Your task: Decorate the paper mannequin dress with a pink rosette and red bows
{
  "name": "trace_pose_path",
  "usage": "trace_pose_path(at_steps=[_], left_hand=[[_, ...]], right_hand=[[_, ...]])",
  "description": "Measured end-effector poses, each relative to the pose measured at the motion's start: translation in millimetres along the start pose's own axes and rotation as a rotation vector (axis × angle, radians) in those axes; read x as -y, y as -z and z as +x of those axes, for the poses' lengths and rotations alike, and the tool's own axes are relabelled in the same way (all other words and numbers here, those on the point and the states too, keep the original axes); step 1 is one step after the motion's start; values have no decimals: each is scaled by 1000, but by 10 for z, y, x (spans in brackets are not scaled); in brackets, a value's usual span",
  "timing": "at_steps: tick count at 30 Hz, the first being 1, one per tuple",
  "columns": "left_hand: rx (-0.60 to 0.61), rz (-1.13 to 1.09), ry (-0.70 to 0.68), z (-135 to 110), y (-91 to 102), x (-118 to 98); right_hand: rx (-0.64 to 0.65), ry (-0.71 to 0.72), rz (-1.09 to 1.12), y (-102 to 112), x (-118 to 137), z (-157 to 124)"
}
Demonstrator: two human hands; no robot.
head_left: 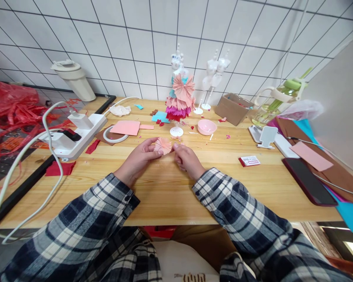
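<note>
- Our navy-and-white plaid sleeves [85,211] run out of view below.
- Our left hand [139,159] has its grip pinched on the round, pleated peach-paper rosette [163,145], above the pale wooden surface [164,199].
- Our curled right hand [188,159] is at its right edge; we cannot tell whether that grip holds it.
- Ruffled pink-and-red paper [179,103] hides much of the small white mannequin [177,62].
- The brown cardboard box's [230,111] contents are unclear.

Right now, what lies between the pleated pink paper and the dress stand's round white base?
The head view shows small pink scraps there, just in front of the round white base and beyond the pleated pink paper.
</note>
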State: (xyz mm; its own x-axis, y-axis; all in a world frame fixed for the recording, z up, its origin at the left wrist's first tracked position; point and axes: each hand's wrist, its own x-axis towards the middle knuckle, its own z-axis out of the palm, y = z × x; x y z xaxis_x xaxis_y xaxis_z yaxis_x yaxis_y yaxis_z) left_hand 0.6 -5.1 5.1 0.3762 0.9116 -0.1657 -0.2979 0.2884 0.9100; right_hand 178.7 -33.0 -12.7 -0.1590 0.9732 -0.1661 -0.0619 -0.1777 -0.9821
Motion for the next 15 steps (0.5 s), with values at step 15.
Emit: trace_pose_path(at_steps=[15], left_hand=[[-73,-14,-55,-3,-34,18]], right_hand=[[125,-6,-248,-129,26,-96]])
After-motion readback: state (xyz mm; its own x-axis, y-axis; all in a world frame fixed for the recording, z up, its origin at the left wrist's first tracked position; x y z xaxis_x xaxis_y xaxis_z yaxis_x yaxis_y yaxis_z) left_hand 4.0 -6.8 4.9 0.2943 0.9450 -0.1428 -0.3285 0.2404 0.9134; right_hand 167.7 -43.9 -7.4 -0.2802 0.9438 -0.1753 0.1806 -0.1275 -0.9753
